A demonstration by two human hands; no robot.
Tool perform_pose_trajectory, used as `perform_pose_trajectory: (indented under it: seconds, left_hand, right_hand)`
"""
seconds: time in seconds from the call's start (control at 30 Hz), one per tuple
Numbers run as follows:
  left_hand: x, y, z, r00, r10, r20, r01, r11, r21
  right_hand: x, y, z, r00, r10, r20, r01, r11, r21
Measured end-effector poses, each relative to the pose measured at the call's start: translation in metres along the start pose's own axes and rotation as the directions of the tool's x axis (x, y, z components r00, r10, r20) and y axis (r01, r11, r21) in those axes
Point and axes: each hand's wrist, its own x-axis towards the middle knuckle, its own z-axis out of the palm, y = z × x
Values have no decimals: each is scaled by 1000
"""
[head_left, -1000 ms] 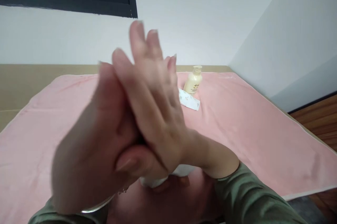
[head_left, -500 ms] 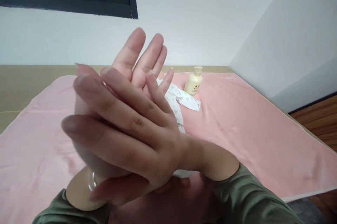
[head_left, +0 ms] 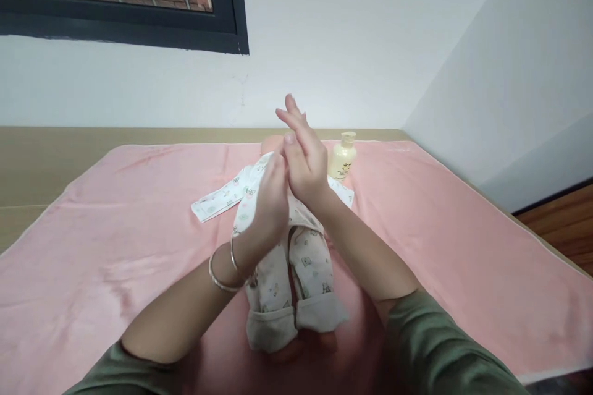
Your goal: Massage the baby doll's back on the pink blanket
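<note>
My left hand (head_left: pixel 272 200) and my right hand (head_left: pixel 308 163) are pressed palm to palm above a doll in patterned white clothes (head_left: pixel 312 262). The right fingers stretch up and away, somewhat apart; the left fingers lie against the right palm, partly hidden. No object shows between the palms. Two thin bracelets (head_left: pixel 221 280) circle my left wrist. Beneath my hands the doll lies on a pink cloth (head_left: pixel 152 216), its feet toward me and its head mostly covered by my hands. Beyond my right hand stands a pale yellow pump bottle (head_left: pixel 343 159).
A wooden surface (head_left: pixel 41 160) shows around the pink cloth's far and left edges. Behind it rises a white wall (head_left: pixel 324 30) with a dark-framed window (head_left: pixel 227 30) at the upper left. Brown wood (head_left: pixel 565 222) is at the right edge.
My hands have moved down and away from the camera, from crossed over each other to palm against palm. More of the doll's clothes now shows.
</note>
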Motion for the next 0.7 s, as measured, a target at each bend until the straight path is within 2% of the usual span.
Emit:
perform_pose_trajectory:
  seconds: [0.07, 0.13, 0.2, 0.27, 0.37, 0.47, 0.57, 0.63, 0.7]
  left_hand:
    - [24, -24, -12, 988, -27, -149, 37, 997, 64]
    - [45, -53, -27, 961, -34, -276, 92, 976, 197]
    - [59, -80, -40, 971, -14, -237, 113, 905, 409]
    - [65, -100, -47, 993, 45, -109, 28, 811, 584]
    - [65, -114, -49, 995, 98, 4, -73, 716, 695]
    - [62, -118, -48, 994, 109, -14, -66, 690, 721]
    - [61, -124, -47, 992, 116, -58, -32, 654, 756]
    - [61, -129, -48, 990, 118, -77, -14, 628, 778]
    - [61, -132, -49, 988, 119, -97, 3, 618, 786]
  right_hand:
    - [-3, 23, 11, 996, 84, 37, -82, 996, -38]
    - [-10, 45, 22, 979, 165, 118, -153, 983, -98]
    - [-17, 62, 32, 953, 209, 219, -176, 971, -160]
    - [-21, 76, 38, 929, 212, 302, -155, 967, -203]
    - [-18, 94, 38, 901, 192, 390, -95, 962, -256]
    - [-9, 112, 30, 868, 235, 438, -93, 942, -322]
    - [-5, 122, 24, 844, 352, 405, -174, 894, -414]
    - [-8, 117, 27, 837, 416, 354, -206, 840, -502]
    - [-16, 105, 35, 855, 426, 295, -185, 783, -594]
